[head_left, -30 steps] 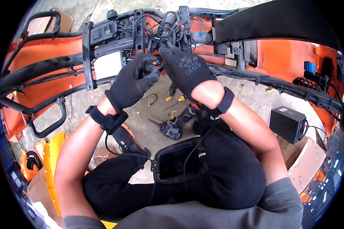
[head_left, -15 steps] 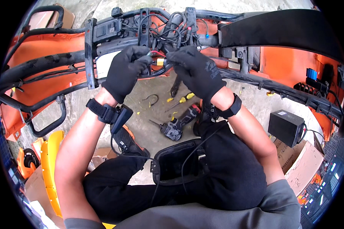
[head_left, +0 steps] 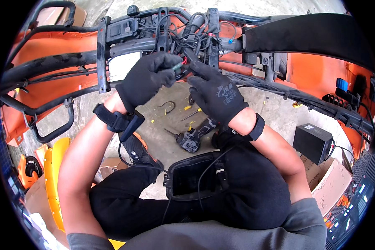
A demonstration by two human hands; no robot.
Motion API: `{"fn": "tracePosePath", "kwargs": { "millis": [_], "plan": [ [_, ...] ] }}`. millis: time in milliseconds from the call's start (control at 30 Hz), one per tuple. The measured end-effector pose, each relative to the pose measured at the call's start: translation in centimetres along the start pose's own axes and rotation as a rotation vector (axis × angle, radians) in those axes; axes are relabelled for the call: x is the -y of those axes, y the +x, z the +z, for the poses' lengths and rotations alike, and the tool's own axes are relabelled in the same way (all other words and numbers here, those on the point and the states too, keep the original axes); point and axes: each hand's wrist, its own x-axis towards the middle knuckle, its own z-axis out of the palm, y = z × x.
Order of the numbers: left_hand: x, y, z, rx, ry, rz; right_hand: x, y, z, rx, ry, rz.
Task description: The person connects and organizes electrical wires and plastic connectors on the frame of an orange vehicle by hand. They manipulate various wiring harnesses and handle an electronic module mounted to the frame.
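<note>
One small green piece (head_left: pixel 178 67) sits in the left hand (head_left: pixel 146 77), its grip closed on it, by the near edge of the black frame (head_left: pixel 103 62). A red wire (head_left: pixel 184 61) curves beside it, close to the right hand (head_left: pixel 218 89) (whether that grip pinches anything, I cannot tell).

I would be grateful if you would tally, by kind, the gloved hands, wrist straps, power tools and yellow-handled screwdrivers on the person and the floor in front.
Gloved hands: 2 (left hand, right hand)
Wrist straps: 2 (left strap, right strap)
Power tool: 1
Yellow-handled screwdriver: 1, partly hidden
Total: 6
</note>
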Motion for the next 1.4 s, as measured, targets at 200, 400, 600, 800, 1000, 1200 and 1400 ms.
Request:
{"fn": "tracePosePath", "kwargs": {
  "millis": [200, 400, 600, 800, 1000, 1200, 1400],
  "plan": [
    [0.8, -0.4, 1.8, -0.004, 0.213, 0.003, 1.3, -0.4, -0.4, 0.018, -0.042, 0.013],
    [0.5, -0.7, 1.6, -0.032, 0.199, 0.076, -0.9, 0.5, -2.0, -0.188, 0.319, 0.027],
    [0.7, -0.5, 0.7, -0.038, 0.244, 0.147, -0.5, 3.2, -1.9, -0.157, 0.507, -0.008],
    [0.6, -0.8, 0.4, -0.101, 0.271, 0.136, -0.5, 4.5, -0.6, -0.096, 0.32, -0.055],
    [0.2, -0.3, 0.0, -0.1, 0.29, 0.1, -1.3, 4.4, -0.1, -0.099, 0.353, -0.005],
    [1.2, -0.1, -0.4, -0.114, 0.352, 0.166, -1.2, 4.4, -0.1, -0.123, 0.471, 0.106],
    [1.1, 0.2, -0.4, -0.107, 0.389, 0.096, -1.5, 4.1, -0.4, -0.103, 0.559, 0.162]
  ]
}}
